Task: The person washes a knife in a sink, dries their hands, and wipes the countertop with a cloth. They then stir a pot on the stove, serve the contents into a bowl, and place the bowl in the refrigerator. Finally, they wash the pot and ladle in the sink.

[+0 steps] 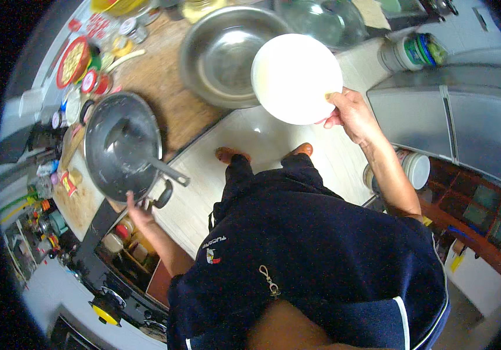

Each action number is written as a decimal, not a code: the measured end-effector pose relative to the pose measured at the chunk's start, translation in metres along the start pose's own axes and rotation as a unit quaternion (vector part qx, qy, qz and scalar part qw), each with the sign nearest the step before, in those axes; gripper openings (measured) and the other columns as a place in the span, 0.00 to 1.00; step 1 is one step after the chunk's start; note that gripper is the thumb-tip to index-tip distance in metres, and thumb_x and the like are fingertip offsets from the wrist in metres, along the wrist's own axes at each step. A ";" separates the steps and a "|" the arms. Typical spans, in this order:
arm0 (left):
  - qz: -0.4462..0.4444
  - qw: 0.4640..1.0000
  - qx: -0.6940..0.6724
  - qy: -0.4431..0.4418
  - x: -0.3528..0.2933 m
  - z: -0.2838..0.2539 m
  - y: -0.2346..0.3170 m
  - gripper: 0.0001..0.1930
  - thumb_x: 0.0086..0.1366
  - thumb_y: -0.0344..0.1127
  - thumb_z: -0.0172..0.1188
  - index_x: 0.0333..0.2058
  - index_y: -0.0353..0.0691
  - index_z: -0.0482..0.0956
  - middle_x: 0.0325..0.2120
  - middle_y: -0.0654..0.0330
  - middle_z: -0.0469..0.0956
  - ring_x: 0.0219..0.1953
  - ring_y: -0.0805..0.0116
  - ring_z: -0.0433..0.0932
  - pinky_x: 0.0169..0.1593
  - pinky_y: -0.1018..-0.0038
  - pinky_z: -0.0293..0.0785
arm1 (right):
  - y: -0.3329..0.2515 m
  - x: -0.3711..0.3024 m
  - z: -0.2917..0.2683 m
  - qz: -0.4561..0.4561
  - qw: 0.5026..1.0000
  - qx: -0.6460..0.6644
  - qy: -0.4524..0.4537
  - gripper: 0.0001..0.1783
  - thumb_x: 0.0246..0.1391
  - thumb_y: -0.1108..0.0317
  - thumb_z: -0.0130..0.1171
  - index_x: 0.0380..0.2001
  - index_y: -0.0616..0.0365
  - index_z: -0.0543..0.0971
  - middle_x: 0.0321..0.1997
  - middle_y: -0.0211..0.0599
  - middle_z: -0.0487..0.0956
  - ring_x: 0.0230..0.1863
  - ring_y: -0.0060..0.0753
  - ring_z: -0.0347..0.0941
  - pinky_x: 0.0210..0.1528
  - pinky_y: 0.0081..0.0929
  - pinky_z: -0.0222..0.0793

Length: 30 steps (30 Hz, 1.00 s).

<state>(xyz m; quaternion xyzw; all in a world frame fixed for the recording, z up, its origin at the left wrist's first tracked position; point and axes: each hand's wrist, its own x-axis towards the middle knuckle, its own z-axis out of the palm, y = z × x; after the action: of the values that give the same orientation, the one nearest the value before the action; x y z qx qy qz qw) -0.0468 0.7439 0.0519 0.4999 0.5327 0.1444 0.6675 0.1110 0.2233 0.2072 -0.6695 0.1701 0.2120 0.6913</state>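
In my right hand (350, 116) is a round white plate (294, 76), pinched at its rim by thumb and fingers and raised over the floor beside the worktop. My left hand (141, 214) is at the near rim of a dark wok (113, 169), its fingers apart, close to the wok's black side handle (163, 195). Whether those fingers touch the rim, I cannot tell. A turner or ladle with a grey handle (171, 173) leans in the wok, its handle sticking out over the right rim. Partly behind the plate stands a wide steel basin (215, 58).
A glass-like bowl (326, 23) is beyond the basin. Jars, a red-lidded jar (93, 81) and an orange bowl of pale pieces (73, 61) crowd the wooden worktop's (169, 87) left. A grey cabinet or fridge (478, 116) stands at right, with stacked tubs (414, 169) near it.
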 end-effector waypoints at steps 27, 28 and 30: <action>-0.251 0.564 0.124 -0.777 -0.546 0.579 -0.249 0.34 0.47 0.40 0.60 0.51 0.35 0.57 0.46 0.55 0.66 0.47 0.64 0.67 0.48 0.65 0.67 | 0.078 -0.107 -0.437 0.000 0.937 0.193 0.290 0.19 0.50 0.65 0.48 0.40 0.72 0.66 0.27 0.43 0.75 0.20 0.27 0.73 0.19 0.17 0.69; -0.255 0.563 0.129 -0.776 -0.550 0.597 -0.253 0.34 0.47 0.40 0.61 0.51 0.35 0.57 0.45 0.55 0.66 0.47 0.65 0.68 0.47 0.66 0.67 | 0.078 -0.099 -0.451 -0.004 0.936 0.202 0.287 0.20 0.51 0.64 0.48 0.41 0.71 0.65 0.27 0.42 0.75 0.20 0.27 0.73 0.18 0.16 0.68; -0.242 0.571 0.139 -0.772 -0.552 0.634 -0.268 0.33 0.47 0.37 0.60 0.51 0.35 0.58 0.45 0.56 0.66 0.46 0.65 0.68 0.47 0.69 0.67 | 0.070 -0.084 -0.481 0.010 0.947 0.203 0.249 0.26 0.52 0.56 0.48 0.45 0.68 0.63 0.33 0.44 0.74 0.22 0.28 0.74 0.19 0.18 0.69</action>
<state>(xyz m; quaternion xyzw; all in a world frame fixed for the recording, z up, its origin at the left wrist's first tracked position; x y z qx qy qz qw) 0.1887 -0.1051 0.1022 0.3607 -0.0697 -0.5389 0.7580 0.0260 -0.2607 0.1693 -0.5448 0.3830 0.0066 0.7460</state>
